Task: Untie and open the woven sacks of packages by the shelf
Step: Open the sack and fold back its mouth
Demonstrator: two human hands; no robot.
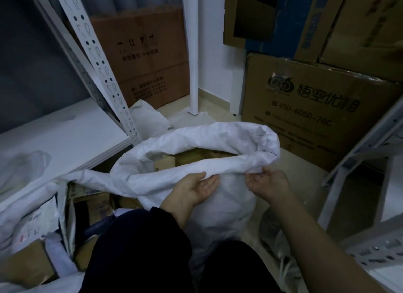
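A white woven sack (218,138) stands on the floor in front of me with its mouth rolled wide open. Brown and yellow packages (196,158) show inside it. My left hand (194,189) lies palm up under the near rim, fingers fairly straight against the fabric. My right hand (267,183) pinches the near rim at its right side. A second white sack (32,214) lies open at the left, with cardboard packages (91,199) spilling from it.
A white shelf board (58,138) and perforated upright (98,59) stand at the left. Large cardboard boxes (316,109) are stacked behind the sack on the right. Another metal rack (370,205) is at the right. My dark-trousered knees (141,260) are at the bottom.
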